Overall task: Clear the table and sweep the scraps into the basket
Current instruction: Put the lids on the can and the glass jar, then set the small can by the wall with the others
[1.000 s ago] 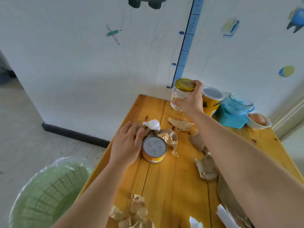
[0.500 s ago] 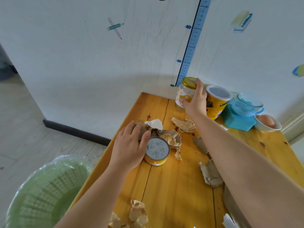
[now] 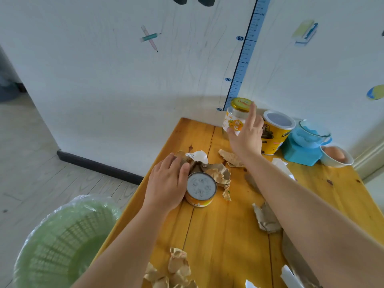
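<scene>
The right hand point(image 3: 247, 135) is spread beside the far jar point(image 3: 233, 118) and the left hand point(image 3: 166, 181) lies loose against the tin point(image 3: 201, 189) amid scraps point(image 3: 220, 173), so grip the tin squarely and lift it clear before sweeping towards the basket point(image 3: 52, 256), near left.

Not much to read here tbh. The blue height chart point(image 3: 246, 57) stuck on the wall above the far edge of the table point(image 3: 207, 235) has 80, 70 and 60 going down it. The tiny figures between them are too fine for me. The jar point(image 3: 232, 121) at the far edge, right behind my right hand point(image 3: 247, 140), has two Chinese characters on an orange patch, looks like 枇杷. Its gold lid point(image 3: 241, 103), the yellow canister point(image 3: 272, 138) beside it and the tin point(image 3: 200, 189) toward the left edge all carry print I can't make out.
</scene>
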Demonstrator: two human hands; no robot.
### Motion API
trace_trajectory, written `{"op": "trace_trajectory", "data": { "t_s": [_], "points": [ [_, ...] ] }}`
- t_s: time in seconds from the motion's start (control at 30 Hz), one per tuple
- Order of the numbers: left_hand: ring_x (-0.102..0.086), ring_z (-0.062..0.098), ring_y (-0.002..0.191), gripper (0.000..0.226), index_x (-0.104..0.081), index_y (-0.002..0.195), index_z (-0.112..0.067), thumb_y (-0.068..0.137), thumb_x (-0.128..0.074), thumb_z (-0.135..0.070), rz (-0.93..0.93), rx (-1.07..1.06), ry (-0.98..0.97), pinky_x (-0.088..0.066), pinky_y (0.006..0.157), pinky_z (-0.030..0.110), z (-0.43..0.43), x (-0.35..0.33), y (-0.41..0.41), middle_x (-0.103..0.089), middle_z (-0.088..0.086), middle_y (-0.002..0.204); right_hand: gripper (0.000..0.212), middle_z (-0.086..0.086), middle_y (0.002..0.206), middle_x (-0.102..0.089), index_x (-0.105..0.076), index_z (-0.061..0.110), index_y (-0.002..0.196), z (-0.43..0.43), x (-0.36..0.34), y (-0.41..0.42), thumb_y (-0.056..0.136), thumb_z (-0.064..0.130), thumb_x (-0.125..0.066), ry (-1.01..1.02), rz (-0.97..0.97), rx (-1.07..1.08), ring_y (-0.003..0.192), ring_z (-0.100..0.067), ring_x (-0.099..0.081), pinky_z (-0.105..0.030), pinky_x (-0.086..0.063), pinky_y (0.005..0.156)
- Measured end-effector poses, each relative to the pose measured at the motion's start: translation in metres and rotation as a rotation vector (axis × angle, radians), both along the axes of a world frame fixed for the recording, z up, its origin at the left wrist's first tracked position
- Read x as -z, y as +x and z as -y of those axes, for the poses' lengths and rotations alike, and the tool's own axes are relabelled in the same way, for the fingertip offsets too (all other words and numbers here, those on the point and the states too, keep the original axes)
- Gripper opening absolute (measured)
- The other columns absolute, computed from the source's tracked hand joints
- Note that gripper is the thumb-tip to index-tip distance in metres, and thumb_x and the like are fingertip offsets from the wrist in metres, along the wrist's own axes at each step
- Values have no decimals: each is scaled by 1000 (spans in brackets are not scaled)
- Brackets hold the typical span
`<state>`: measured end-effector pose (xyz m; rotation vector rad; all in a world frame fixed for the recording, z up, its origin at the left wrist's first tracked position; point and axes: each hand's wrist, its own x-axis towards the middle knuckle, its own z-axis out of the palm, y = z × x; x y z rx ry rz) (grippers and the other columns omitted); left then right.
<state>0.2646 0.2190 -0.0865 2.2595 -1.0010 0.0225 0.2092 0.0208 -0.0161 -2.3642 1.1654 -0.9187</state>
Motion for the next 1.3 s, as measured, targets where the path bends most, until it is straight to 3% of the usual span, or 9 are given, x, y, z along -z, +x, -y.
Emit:
{"op": "trace_trajectory", "data": {
  "t_s": [0.13,0.27,0.37,0.5,0.67,0.87,0.97,1.3],
  "points": [
    [-27,15,137,80,-42,136,-20,81,2,-57,-31,-4,-28,-18,111,29,0,-2,0,-41,2,144,69,-12,146,-27,-22,21,143,-43,-3,-25,86,29,-60,-170,2,-306,134,-28,-30,-38,-44,94],
    [-28,16,137,71,-47,132,-20,86,-4,-53,-25,5,-22,-18,111,30,-2,-8,-3,-43,3,143,60,-10,118,-51,-42,8,130,-87,1,-49,81,32,-65,-228,24,-483,103,-19,-51,-25,-43,79],
    [-29,18,137,78,-51,128,-16,83,3,-51,28,20,-19,-20,111,32,-2,-9,-4,-47,6,139,58,-5,102,-56,-48,11,118,-107,9,-63,74,49,-54,-255,-40,-524,90,-16,-53,-22,-41,70],
    [-31,21,136,80,-50,129,-20,83,5,-56,12,-12,-1,-22,112,37,-1,-4,0,-44,8,142,73,-2,118,-49,-39,20,127,-121,20,-72,71,60,-63,-148,-289,-497,111,-20,-48,-31,-48,84],
    [-31,25,136,72,-49,130,-19,86,-5,-53,-27,-21,18,-24,111,38,-2,-8,-2,-40,9,145,81,-2,128,-43,-31,21,135,-124,30,-68,71,48,-71,-42,-300,-474,120,-20,-43,-30,-42,94],
    [-33,24,135,55,-49,131,-17,94,-15,-41,-4,-8,41,-25,112,39,-4,-3,1,-40,8,144,66,4,109,-59,-47,21,119,-120,26,-71,64,50,-70,-132,-127,-408,97,-15,-59,-21,-45,70],
    [-35,22,132,42,-47,130,-18,97,-25,-32,26,-11,82,-27,111,38,-1,-1,1,-40,5,144,66,3,110,-57,-45,20,120,-99,1,-60,67,48,-73,-99,-32,-366,95,-14,-58,-27,-53,72],
    [-29,23,135,46,-36,138,-25,98,-19,-37,43,15,174,-21,112,38,-2,-11,-6,-30,4,150,47,-7,111,-55,-53,20,115,-29,-3,28,74,38,-67,57,-315,-277,95,-21,-50,-28,-39,69]
  ]
}}
